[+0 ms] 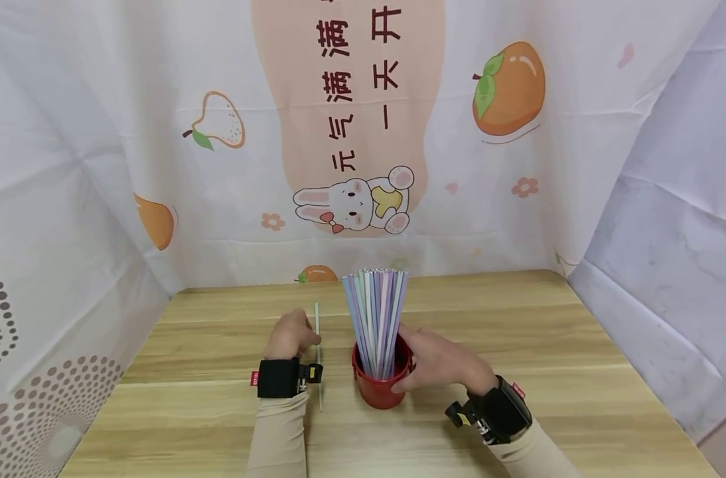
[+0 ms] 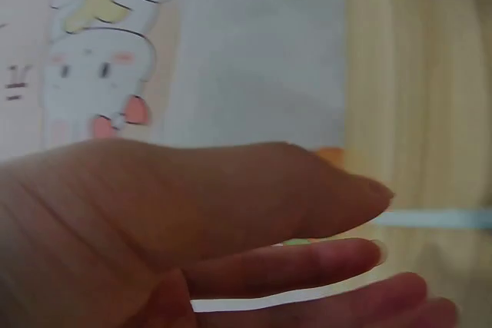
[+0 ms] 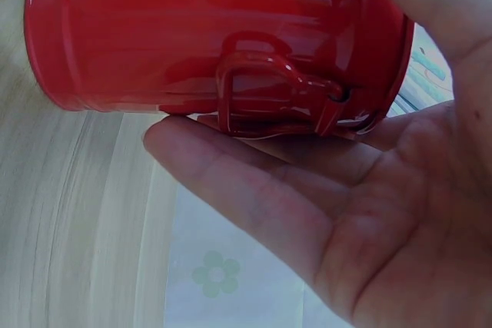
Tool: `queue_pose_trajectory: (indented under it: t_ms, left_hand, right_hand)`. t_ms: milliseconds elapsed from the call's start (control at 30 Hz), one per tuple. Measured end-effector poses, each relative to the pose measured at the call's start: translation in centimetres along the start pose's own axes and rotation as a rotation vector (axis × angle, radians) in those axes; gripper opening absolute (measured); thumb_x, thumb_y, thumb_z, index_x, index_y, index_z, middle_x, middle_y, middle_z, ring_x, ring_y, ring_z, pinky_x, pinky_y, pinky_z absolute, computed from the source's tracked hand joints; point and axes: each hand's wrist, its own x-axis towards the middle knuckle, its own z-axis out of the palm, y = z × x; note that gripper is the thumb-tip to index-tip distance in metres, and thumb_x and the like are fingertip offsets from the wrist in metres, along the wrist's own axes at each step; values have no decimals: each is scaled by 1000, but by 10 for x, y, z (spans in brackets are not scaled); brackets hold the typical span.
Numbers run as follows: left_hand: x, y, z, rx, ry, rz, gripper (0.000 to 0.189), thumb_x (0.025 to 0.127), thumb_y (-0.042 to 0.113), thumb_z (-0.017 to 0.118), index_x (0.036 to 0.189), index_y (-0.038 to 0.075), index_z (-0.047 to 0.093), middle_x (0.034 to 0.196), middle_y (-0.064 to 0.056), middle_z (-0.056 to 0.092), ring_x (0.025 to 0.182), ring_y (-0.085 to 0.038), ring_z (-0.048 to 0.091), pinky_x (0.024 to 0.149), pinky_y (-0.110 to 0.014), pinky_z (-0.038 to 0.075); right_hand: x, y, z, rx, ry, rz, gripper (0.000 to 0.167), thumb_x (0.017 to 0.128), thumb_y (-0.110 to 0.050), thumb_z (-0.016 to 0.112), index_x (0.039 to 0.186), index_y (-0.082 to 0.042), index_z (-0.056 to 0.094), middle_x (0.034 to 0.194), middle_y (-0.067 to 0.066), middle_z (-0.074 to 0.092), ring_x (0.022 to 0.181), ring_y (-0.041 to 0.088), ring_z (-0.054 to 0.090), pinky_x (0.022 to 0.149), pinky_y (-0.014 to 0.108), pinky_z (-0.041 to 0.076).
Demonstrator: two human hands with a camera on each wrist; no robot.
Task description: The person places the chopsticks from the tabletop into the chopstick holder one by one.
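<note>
A red metal bucket [image 1: 382, 392] stands upright on the table, filled with pastel drinking straws [image 1: 375, 318] in blue, green, white and purple. My right hand [image 1: 437, 362] holds it from the right side, thumb and fingers around its wall. The bucket's curved side handle [image 3: 269, 86] shows above the fingers in the right wrist view. To the left of the bucket, one pale straw [image 1: 317, 317] lies lengthwise on the table. My left hand [image 1: 291, 335] is at this straw. In the left wrist view its thumb and fingers extend apart, with the straw [image 2: 438, 218] showing by the thumb tip.
The wood-grain table [image 1: 208, 352] ends at a hanging printed curtain [image 1: 219, 199] at the back. White sheets hang at the left [image 1: 58, 199] and right sides. Black camera straps [image 1: 279, 378] sit on both wrists.
</note>
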Motion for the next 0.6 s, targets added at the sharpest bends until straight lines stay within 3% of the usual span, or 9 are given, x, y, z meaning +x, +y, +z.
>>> queue_pose_trajectory:
  t_ms: [233,400,600]
  left_hand:
    - [14,-10,11,86,20,-30,20,83,12,74,85,-1,58,74,-8,54,65,-22,52,57,-30,42]
    - [22,-13,21,66,63,-48,18,84,12,72,79,-1,60,66,-10,61,57,-23,56,52,-29,42]
    - [29,-14,28,121,61,-33,14,84,5,72,74,-1,63,64,-8,58,57,-21,55,51,-28,42]
  right_hand:
    - [1,0,0,-22,8,-3,97,77,-30,92,154,-12,35,129,7,72,115,18,70,98,33,58]
    - [1,1,1,-21,8,0,100,77,-31,91,156,-14,32,129,6,72,114,16,70,98,35,58]
    - [1,0,1,-23,4,43,99,77,-31,91,155,-15,33,130,2,71,115,13,69,100,31,57]
